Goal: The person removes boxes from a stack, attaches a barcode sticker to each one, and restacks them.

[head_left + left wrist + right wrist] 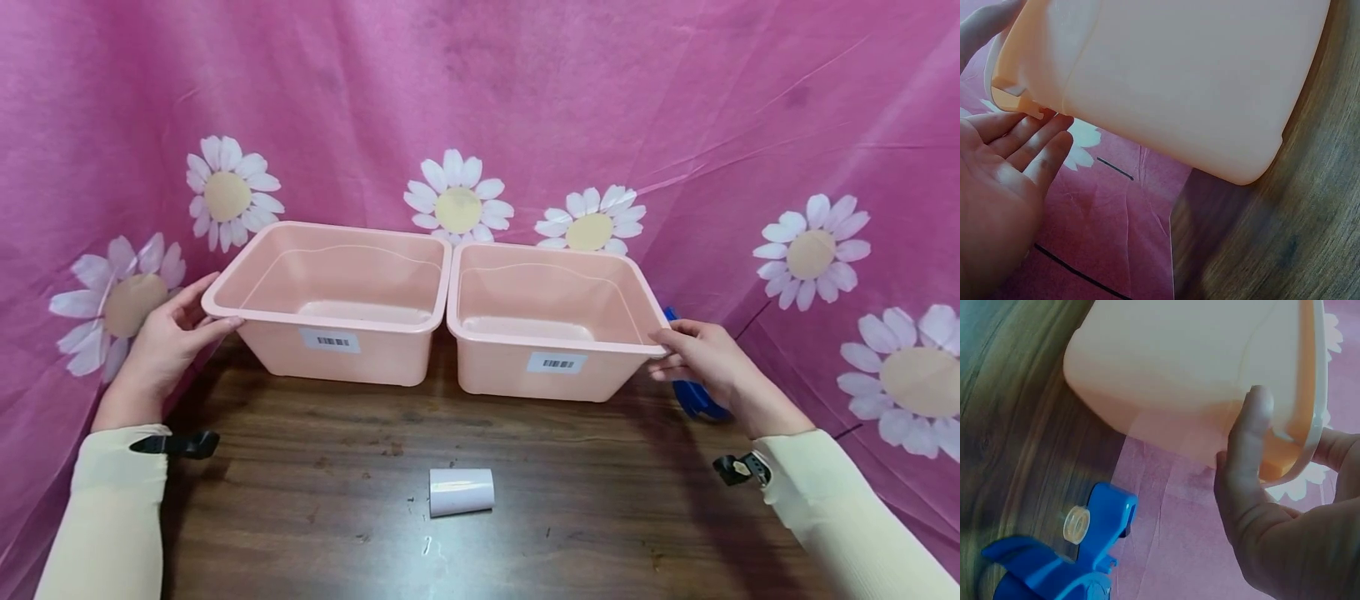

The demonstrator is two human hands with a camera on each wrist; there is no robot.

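Two pink plastic bins stand side by side, with rims touching or nearly so: the left bin (pixel 367 358) and the right bin (pixel 517 379). Each has a barcode label on its front wall. My left hand (pixel 161 350) grips the left bin's outer rim, thumb along the front edge and fingers beneath; the left wrist view shows those fingers (pixel 1047 156) under the lip. At the right bin's front outer corner, my right hand (pixel 705 358) pinches the rim between thumb and fingers. Both bins look empty inside.
A white cylinder (pixel 461 492) lies on the wooden table (pixel 322 517) in front of the bins. Near my right hand is a blue tape dispenser (pixel 1107 519) beside a small clear ring (pixel 1077 525). Pink flowered cloth (pixel 360 100) hangs behind and at both sides.
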